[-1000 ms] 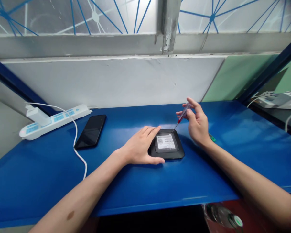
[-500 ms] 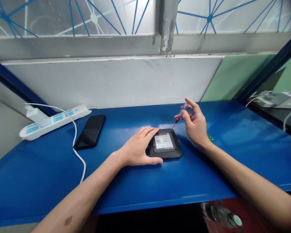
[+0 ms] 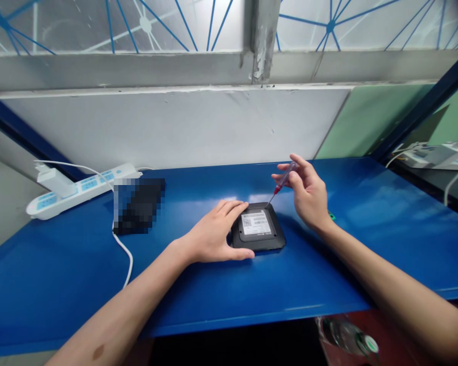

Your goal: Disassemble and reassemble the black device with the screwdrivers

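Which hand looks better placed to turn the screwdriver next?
Right, I'd judge: the right hand holds the screwdriver, its shaft slanting down to the far edge of the black device. The left hand shows no tool and braces the device's left side between fingers and thumb.

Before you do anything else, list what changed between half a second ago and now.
The right hand has spread some fingers out from the translucent purple screwdriver; they were curled closer to it. Nothing was taken up or let go. The flat, square black device stays put against the left hand, the screwdriver's tip still near its far right corner.
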`<state>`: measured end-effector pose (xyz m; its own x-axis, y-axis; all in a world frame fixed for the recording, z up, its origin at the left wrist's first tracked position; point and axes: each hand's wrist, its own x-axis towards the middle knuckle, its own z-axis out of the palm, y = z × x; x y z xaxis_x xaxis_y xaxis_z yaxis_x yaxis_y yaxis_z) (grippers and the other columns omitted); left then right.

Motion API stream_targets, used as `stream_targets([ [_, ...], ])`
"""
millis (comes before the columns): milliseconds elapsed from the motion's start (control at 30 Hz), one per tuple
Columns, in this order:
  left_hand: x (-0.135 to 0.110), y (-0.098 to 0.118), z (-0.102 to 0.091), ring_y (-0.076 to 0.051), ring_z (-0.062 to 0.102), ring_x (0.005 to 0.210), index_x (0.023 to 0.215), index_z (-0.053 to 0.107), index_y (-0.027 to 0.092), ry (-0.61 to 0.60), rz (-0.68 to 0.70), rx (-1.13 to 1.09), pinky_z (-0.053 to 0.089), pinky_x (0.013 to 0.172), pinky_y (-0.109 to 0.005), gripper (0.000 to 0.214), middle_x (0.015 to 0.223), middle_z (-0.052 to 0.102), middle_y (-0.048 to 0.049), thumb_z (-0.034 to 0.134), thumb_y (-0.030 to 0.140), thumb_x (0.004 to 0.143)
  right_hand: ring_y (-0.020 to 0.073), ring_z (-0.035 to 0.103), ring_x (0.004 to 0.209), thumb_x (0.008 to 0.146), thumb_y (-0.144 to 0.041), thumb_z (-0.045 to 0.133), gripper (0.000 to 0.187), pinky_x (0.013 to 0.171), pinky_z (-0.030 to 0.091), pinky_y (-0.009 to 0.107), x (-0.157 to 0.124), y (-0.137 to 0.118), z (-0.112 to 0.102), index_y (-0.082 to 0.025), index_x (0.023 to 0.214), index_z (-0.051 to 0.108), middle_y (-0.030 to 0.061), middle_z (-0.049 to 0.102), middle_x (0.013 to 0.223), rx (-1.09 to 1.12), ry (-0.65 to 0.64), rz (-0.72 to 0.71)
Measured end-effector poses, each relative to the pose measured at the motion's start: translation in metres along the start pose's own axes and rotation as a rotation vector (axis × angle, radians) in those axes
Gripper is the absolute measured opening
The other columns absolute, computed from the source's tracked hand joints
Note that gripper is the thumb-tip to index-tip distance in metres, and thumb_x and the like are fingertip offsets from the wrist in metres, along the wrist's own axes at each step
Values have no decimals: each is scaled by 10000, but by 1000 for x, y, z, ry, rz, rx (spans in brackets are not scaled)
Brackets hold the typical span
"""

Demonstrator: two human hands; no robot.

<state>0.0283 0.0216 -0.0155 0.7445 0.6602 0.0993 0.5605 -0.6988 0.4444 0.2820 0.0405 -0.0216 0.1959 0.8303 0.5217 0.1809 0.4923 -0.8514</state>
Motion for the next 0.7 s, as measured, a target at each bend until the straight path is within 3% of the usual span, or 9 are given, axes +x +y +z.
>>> stream_targets([
  [167,0,1,0,-383,368,1434,1529,362,152,-3,-9,9,364,1183,-553,1045,1556,415,-185,752,706,732,170,677,742,910,-373,664,421,725,597,361,2,-1,-2,-254,1309,604,5,653,854,-170,51,-81],
  [267,0,1,0,-385,366,1434,1532,358,150,-6,-12,9,370,1178,-556,1053,1560,412,-184,753,707,731,156,590,675,901,-396,684,370,666,559,341,2,-1,-3,-287,1251,634,-19,592,768,-249,68,-102],
  [367,0,1,0,-381,367,1435,1533,358,156,-5,-11,6,365,1182,-555,1048,1560,414,-181,754,702,732,161,623,706,953,-413,604,341,702,580,361,0,-2,-2,-298,1273,613,-6,600,824,-201,55,-71],
  [467,0,1,0,-381,370,1436,1537,354,177,-3,-11,0,367,1178,-556,1035,1562,415,-173,747,704,737,174,702,785,983,-395,525,384,742,617,385,0,-2,-1,-287,1350,563,36,652,1007,-111,33,-19],
  [700,-1,0,0,-386,371,1433,1540,353,177,-4,-9,1,377,1168,-564,1039,1562,415,-177,743,710,737,196,758,856,923,-322,588,546,728,665,358,2,4,-2,-215,1447,479,113,668,1205,-71,56,67],
])
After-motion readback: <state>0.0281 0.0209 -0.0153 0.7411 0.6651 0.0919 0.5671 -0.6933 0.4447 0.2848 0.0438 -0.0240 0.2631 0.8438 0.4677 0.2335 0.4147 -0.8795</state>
